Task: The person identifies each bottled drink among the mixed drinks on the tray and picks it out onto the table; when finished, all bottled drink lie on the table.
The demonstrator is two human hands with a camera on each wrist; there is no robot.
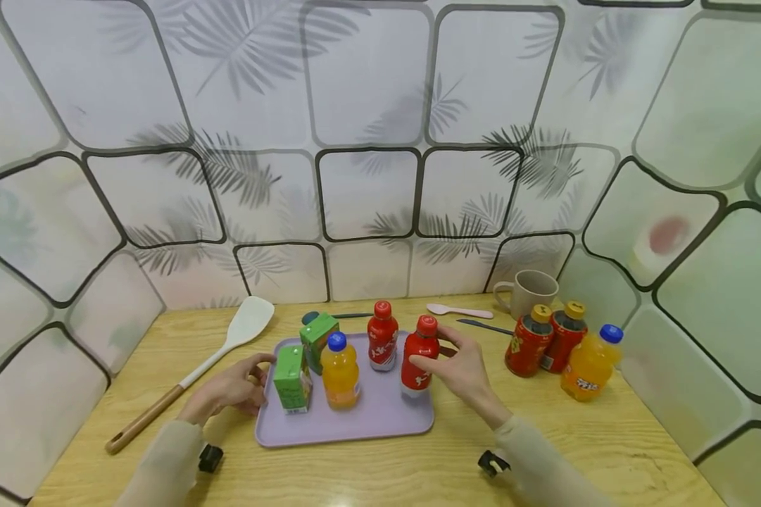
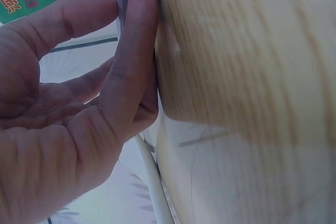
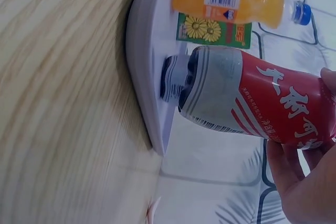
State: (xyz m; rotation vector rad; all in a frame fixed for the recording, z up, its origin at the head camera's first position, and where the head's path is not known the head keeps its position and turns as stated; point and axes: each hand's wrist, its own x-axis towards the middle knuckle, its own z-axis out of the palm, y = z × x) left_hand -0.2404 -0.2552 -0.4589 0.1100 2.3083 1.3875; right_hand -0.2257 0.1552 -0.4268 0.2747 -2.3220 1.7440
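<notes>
A lilac tray (image 1: 355, 431) lies on the wooden table. My left hand (image 1: 237, 386) is at its left edge; in the left wrist view its thumb and a finger (image 2: 79, 22) hold the rim. Over the tray's right end my right hand (image 1: 462, 366) grips a red-labelled cola bottle (image 1: 420, 355). The right wrist view shows this bottle (image 3: 226, 90) slightly tilted, its base just above the tray. A second red cola bottle (image 1: 383, 336), an orange drink bottle (image 1: 340, 373) with a blue cap and two green drink cartons (image 1: 291, 380) stand on the tray.
To the right stand two dark bottles with gold caps (image 1: 528, 341), another orange drink bottle (image 1: 589, 366) and a beige mug (image 1: 535, 290). A pink spoon (image 1: 462, 310) and a dark knife (image 1: 484, 326) lie near the back. A white spatula (image 1: 228, 345) lies at the left.
</notes>
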